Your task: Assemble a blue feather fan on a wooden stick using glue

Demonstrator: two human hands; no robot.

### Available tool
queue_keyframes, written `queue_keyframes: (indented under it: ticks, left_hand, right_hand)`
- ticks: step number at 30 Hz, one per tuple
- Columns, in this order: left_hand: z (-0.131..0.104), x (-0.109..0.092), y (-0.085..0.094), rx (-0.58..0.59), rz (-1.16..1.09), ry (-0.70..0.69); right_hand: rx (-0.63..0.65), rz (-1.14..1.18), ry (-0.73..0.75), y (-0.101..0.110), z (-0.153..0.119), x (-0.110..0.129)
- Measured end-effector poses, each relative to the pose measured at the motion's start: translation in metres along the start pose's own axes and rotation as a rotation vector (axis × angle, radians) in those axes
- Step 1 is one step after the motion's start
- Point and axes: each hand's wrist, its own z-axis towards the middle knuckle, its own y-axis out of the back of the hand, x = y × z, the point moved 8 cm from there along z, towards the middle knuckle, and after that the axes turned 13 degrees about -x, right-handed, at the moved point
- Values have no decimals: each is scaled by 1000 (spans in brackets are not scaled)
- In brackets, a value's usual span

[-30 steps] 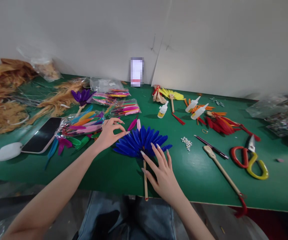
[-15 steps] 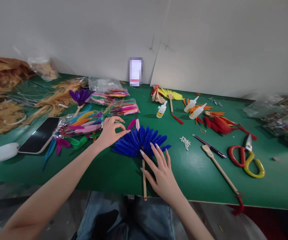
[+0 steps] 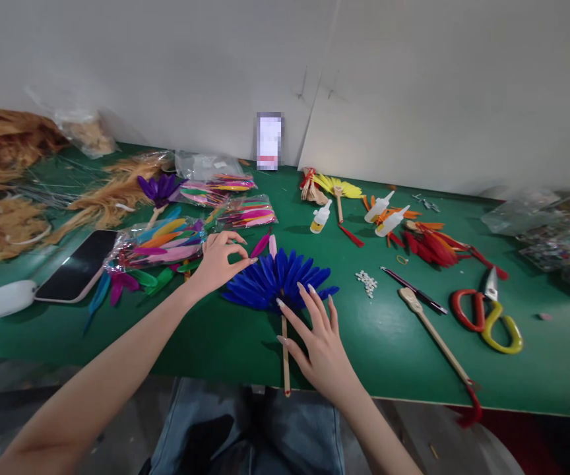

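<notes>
A: Log the bench, left to right. What sits at 9 o'clock?

B: A white mouse (image 3: pixel 8 298) and a dark phone (image 3: pixel 78 266), touching, lie on the green table (image 3: pixel 394 349). Just beside them is a clear bag of mixed feathers (image 3: pixel 163 243), with loose feathers spilling out at its near end.

A: Your left hand?

B: My left hand (image 3: pixel 217 262) rests at 10 o'clock of the blue feather fan (image 3: pixel 278 280). Thumb and forefinger are curled nearly together, tips just at the fan's left edge; the other fingers are bent. Whether a feather is pinched between them, I cannot tell.

A: The fan itself?

B: It lies flat at centre, feathers spread toward 12 o'clock, its wooden stick (image 3: pixel 285 356) pointing to 6 o'clock and reaching the table edge.

A: Right hand?

B: My right hand (image 3: pixel 319 346) is spread flat, fingers apart, gripping nothing. Fingertips press the fan's lower feathers; the thumb lies against the stick.

A: Further right?

B: White beads (image 3: pixel 368 282) at 3 o'clock of the fan, then a second wooden handle (image 3: pixel 436 336) with a red tassel, and red-and-yellow scissors (image 3: pixel 487 316). Glue bottles (image 3: pixel 381 214) stand at 1 o'clock, near red feathers (image 3: pixel 433 245).
</notes>
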Motion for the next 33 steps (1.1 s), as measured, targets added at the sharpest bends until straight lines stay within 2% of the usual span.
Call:
queue_keyframes:
  ticks: [14,26,33]
  left_hand:
    - [-1,5,-4,4,5,-3]
    - [0,4,1,-10,-14,20]
    - [1,12,-1,17,-33,53]
  right_hand:
    - [19,-24,-4,-1,0,0]
    - [22,-19,-9,0,0,1]
    - [19,-12,-6,0,0,0]
